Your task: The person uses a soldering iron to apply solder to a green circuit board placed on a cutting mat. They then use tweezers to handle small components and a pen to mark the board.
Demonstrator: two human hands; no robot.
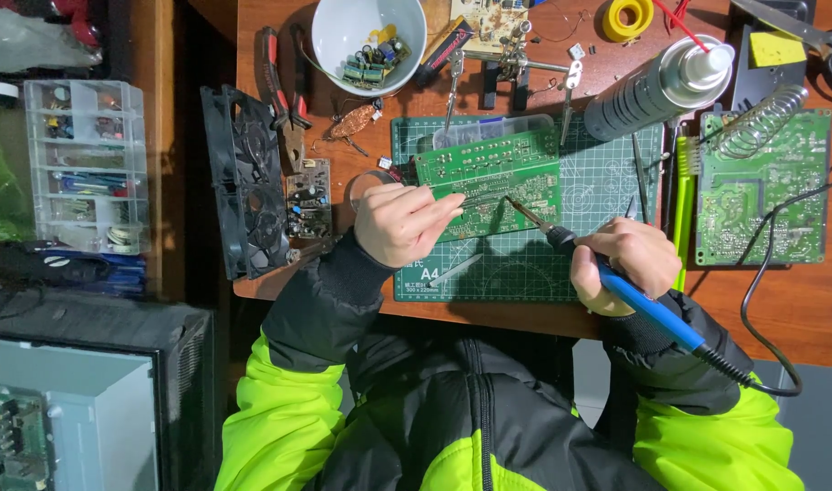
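1. The left hand (400,223) is curled with its fingers drawn together, pressing on the left edge of the green rectangular printed circuit board (491,180). Something thin may be pinched at its fingertips, but that is too small to tell.
2. The right hand (627,264) is wrapped in a closed grip around the blue-handled soldering iron with a black collar and black cord (616,286). The iron's metal tip touches, or sits just above, the lower middle of the board.
3. The board lies solder side up on the green gridded cutting mat (525,264), at the near edge of the brown wooden table (798,309).
4. To do this well, the left hand should keep the board flat and steady, with its fingers well away from the hot tip.
5. The tip should rest on one joint only, held at a slant as it is now, so neighbouring pads are not bridged.
6. The black cord loops over the second green circuit board at the right (761,191). Slack there matters, so a tug does not jerk the iron.
7. The silver spray can with a white cap (657,86) and the coiled metal iron stand (761,118) lie close by to the right. The white bowl of small parts (330,36) sits well apart at the top.
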